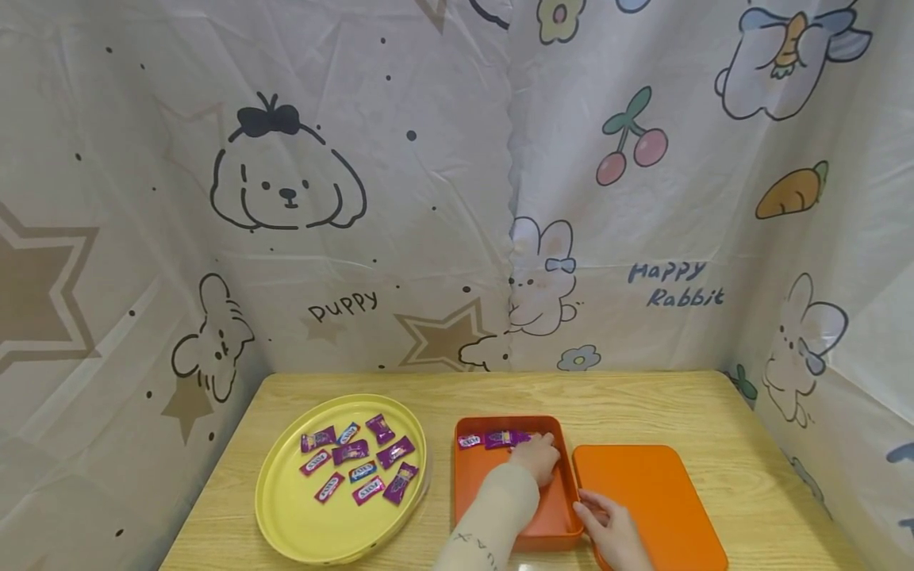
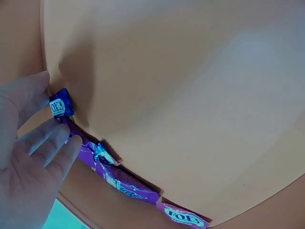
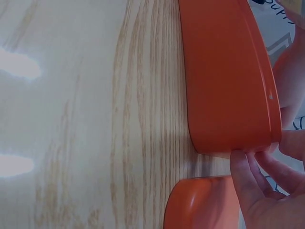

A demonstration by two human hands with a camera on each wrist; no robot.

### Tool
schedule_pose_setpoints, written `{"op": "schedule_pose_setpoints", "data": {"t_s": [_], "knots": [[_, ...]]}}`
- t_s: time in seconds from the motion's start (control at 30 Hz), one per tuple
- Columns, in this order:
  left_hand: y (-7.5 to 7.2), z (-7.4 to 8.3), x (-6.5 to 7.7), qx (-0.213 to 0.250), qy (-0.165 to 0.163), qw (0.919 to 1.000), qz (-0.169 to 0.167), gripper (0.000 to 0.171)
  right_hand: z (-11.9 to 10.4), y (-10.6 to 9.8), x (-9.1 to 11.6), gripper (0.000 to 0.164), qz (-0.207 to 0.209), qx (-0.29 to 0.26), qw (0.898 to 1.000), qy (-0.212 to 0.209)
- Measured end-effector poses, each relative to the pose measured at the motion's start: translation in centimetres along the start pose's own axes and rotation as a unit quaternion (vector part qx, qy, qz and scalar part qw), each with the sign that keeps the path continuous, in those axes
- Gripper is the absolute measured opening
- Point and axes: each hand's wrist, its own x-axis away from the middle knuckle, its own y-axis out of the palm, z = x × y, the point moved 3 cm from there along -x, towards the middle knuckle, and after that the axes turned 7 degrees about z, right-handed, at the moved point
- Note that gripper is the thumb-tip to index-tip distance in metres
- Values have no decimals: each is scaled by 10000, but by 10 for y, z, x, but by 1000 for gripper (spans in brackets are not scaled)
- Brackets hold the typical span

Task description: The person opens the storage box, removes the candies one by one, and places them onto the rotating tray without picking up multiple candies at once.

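Observation:
An orange box (image 1: 474,484) stands mid-table with a row of wrapped sweets along its far wall. Inside it, my left hand (image 1: 537,458) pinches a small blue FOX'S sweet (image 2: 61,104) between thumb and fingers at the end of the row. Its other fingertips rest by a purple sweet (image 2: 86,155). Further along the row are another purple sweet (image 2: 126,185) and a pink FOX'S sweet (image 2: 181,215). At the box's near right corner, my right hand (image 1: 607,523) holds the wall, its fingers against the outside and the thumb at the rim (image 3: 272,105).
Left of the box, a round yellow tray (image 1: 286,515) carries several purple, pink and blue wrapped sweets (image 1: 350,452). An orange lid (image 1: 650,484) lies right of the box, partly under my right hand. A printed curtain (image 1: 428,198) encloses the wooden table (image 1: 643,396).

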Motion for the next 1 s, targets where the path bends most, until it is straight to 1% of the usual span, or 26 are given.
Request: {"op": "schedule_pose_setpoints", "data": {"t_s": [0.27,0.43,0.57,0.73,1.0], "knots": [[-3,0,1,307,11,9995,55,14,1,0,-1,40,-13,-5,10000,19],[-5,1,2,330,51,9993,138,12,0,0,-1,42,-34,35,10000,-35],[-2,0,1,271,7,9995,167,16,-1,0,-1,41,-25,86,10000,-3],[3,-1,-2,243,-137,9995,146,17,-1,1,-1,41,-24,85,10000,-18],[11,-1,-5,154,-204,9995,193,19,-2,1,0,40,-32,77,10000,-51]]}}
